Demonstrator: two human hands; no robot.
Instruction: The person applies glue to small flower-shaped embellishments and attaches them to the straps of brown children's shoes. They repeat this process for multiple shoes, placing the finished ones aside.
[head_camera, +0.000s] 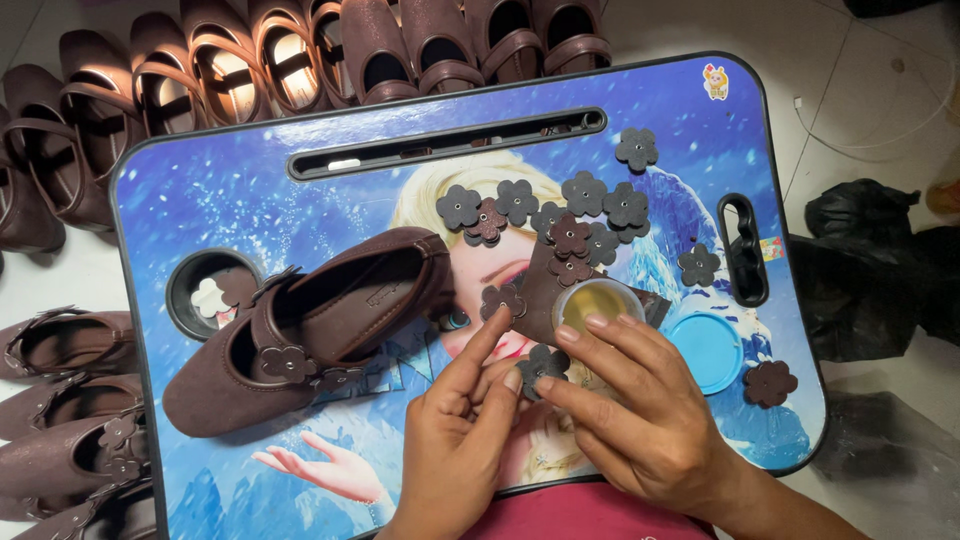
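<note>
Where our two hands meet at the near middle of the lap tray (200, 190), we pinch one dark flower cutout (544, 364) between them. The left hand (455, 440) closes thumb and forefinger on its left edge; the right hand (640, 410) closes on its right edge, with its longer fingers resting against a small open pot of yellowish glue (598, 300). The pot lies just beyond the cutout, nearer the right hand. The brown shoe (310, 330) lies to the left, nearer the left hand, its long axis running from toe at lower left to heel at upper right. Loose flower cutouts (585, 195) lie scattered beyond the pot.
</note>
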